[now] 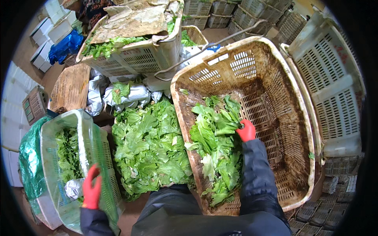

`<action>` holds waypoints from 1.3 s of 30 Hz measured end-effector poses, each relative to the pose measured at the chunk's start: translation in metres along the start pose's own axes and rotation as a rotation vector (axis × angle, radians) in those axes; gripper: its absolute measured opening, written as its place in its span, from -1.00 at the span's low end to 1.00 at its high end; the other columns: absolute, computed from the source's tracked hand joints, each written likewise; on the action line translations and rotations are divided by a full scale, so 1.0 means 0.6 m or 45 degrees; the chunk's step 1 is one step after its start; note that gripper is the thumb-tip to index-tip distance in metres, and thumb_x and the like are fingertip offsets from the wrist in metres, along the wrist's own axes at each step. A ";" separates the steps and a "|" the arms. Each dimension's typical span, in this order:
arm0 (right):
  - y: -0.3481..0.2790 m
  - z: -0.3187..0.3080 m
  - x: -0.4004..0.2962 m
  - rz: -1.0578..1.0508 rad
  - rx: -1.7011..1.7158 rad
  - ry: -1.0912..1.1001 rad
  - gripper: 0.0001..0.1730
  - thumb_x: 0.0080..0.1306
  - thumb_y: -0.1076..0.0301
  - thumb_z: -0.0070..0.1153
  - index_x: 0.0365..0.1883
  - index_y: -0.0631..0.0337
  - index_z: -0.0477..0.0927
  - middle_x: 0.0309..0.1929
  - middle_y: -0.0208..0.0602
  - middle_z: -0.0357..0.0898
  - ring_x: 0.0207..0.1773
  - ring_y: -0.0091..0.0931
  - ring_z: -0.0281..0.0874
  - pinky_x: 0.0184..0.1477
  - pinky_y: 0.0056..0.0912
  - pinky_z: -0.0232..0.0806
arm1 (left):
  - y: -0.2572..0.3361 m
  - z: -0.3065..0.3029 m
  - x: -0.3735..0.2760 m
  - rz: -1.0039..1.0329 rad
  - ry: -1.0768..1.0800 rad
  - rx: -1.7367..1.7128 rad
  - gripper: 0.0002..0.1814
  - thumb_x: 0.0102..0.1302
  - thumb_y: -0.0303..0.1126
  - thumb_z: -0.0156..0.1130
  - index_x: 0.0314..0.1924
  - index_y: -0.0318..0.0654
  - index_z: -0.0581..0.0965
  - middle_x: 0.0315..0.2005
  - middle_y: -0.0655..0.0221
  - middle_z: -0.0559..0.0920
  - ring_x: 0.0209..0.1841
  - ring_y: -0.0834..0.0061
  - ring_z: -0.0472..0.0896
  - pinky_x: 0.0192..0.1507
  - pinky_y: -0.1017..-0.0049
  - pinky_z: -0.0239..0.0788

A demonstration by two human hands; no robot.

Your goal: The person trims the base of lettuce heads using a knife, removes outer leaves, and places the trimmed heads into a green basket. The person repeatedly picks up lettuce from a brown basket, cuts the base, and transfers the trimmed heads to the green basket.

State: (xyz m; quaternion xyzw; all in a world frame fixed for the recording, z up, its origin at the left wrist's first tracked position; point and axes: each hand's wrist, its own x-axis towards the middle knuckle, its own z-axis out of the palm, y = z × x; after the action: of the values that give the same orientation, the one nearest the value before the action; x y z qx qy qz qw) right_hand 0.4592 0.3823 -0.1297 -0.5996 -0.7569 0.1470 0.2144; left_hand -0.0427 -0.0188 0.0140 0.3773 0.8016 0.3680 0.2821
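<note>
My right hand (pixel 247 130), in a red glove, grips the end of some green lettuce leaves (pixel 227 125), blurred at the fingers. Those leaves lie on a heap of loose lettuce (pixel 218 159) along the left side of a big dirt-stained plastic crate (pixel 307 165). My left hand (pixel 92 187), also red-gloved, hovers by the near rim of a crate lined with clear green plastic film (pixel 102 165); its fingers are apart and hold nothing. Inside that lined crate are lettuce heads (pixel 69 156) and a white wrapped bundle (pixel 73 188). Between the crates spreads a thick pile of lettuce leaves (pixel 150 147).
A full crate (pixel 141 60) of lettuce under brown cardboard (pixel 133 23) stands ahead. A long bent metal rod (pixel 206 48) crosses behind the stained crate. White bundles (pixel 127 94) and a digital scale display (pixel 34 104) are at left; a pale crate (pixel 327 85) stands upright at right.
</note>
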 end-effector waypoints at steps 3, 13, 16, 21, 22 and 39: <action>-0.189 -0.152 -0.079 -0.444 0.120 0.468 -0.73 -0.19 0.61 0.25 -0.51 0.19 0.45 -0.26 -0.17 0.57 -0.15 -0.20 0.51 -0.11 -0.25 0.38 | 0.091 0.123 0.038 0.084 -0.430 -0.442 -0.43 0.23 -0.51 0.15 0.27 -0.23 0.31 0.10 0.23 0.48 0.14 0.42 0.43 0.19 0.43 0.24; -0.473 -0.032 -0.353 0.339 1.614 -0.402 -0.56 0.05 0.42 0.34 -0.08 0.18 0.50 0.04 -0.24 0.51 -0.07 -0.43 0.55 -0.25 -0.46 0.42 | 0.071 0.201 0.075 0.196 -0.373 -1.327 -0.49 0.08 -0.43 0.36 0.07 -0.31 0.47 -0.12 0.41 0.60 -0.07 0.52 0.54 -0.01 0.46 0.38; -0.409 -0.034 -0.326 0.688 1.427 -0.331 -0.54 0.23 0.41 0.17 0.11 0.19 0.43 -0.07 -0.28 0.58 -0.19 -0.55 0.55 -0.45 -0.58 0.35 | 0.015 0.139 0.076 0.680 -0.151 -0.406 -0.40 0.11 -0.51 0.26 0.19 -0.25 0.35 -0.12 0.41 0.59 -0.14 0.52 0.54 -0.06 0.49 0.39; -0.468 -0.105 -0.274 -0.483 0.684 -0.321 -0.60 0.24 0.36 0.14 0.06 0.19 0.47 -0.04 -0.27 0.58 -0.08 -0.35 0.58 -0.06 -0.39 0.43 | 0.048 0.123 0.081 0.071 -0.370 -1.616 -0.43 0.33 -0.59 -0.21 0.35 -0.15 0.15 0.07 0.33 0.43 -0.02 0.48 0.48 0.00 0.43 0.38; -0.480 -0.101 -0.271 -0.451 0.682 -0.354 -0.57 0.22 0.35 0.16 0.08 0.12 0.48 -0.01 -0.25 0.56 -0.06 -0.32 0.57 -0.05 -0.39 0.42 | -0.014 0.139 0.118 0.073 -0.383 -1.547 -0.40 0.29 -0.53 -0.07 0.35 -0.14 0.14 0.13 0.24 0.39 0.04 0.37 0.46 0.05 0.37 0.35; 0.021 0.000 -0.224 0.340 -0.300 -0.515 -0.42 -0.16 0.11 0.38 -0.21 0.27 0.56 -0.23 0.04 0.56 -0.15 -0.06 0.51 -0.06 -0.14 0.37 | -0.173 0.175 0.005 -0.060 -0.681 0.086 -0.26 0.14 -0.28 0.29 0.31 -0.19 0.22 0.13 0.01 0.45 0.21 0.25 0.41 0.22 0.39 0.22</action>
State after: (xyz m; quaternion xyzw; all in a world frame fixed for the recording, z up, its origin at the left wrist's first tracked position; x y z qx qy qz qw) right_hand 0.4953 0.2547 -0.1555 -0.6733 -0.7105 0.2017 -0.0338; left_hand -0.0088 -0.0231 -0.1295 0.4516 0.7190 0.2214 0.4797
